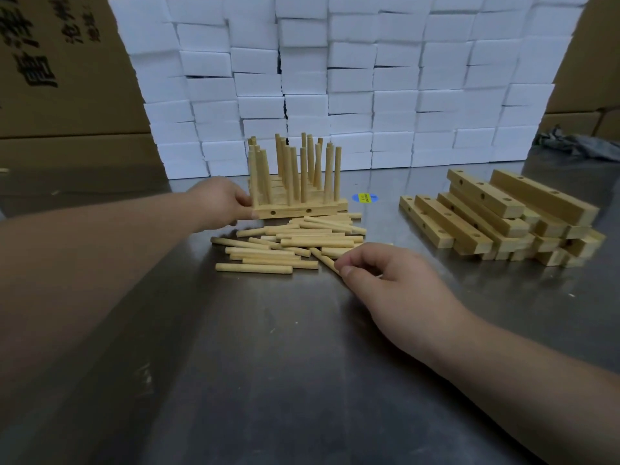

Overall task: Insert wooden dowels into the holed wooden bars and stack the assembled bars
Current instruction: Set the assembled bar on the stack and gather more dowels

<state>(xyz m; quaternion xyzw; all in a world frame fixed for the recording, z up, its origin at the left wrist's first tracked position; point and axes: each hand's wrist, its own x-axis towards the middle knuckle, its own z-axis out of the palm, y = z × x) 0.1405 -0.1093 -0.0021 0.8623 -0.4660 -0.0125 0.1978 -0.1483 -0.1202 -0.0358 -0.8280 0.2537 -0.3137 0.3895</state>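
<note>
Head view: the assembled bars [298, 209] lay side by side at the middle of the desk [268, 364], each carrying upright dowels [295, 166] in its top holes; some of these dowels leaned slightly. The exact count of finished bars could not be read, since the rear ones were hidden behind the front one. The left hand [223, 203] gripped the left end of the front bar, thumb against its front face and fingers curled over the end. The loose dowels [292, 243] lay in a flat scatter just in front of the assembled bars; the right hand [379, 273] pinched one dowel [327, 261] at the near right edge of that scatter between thumb and forefinger, the other fingers loosely curled. To the right, well apart, a heap of unfilled bars [496, 219] was piled several layers high, holes empty. Judged from this layout, the task was partly done: a first group was filled, while the larger share of bars and many dowels were left to fit.
</note>
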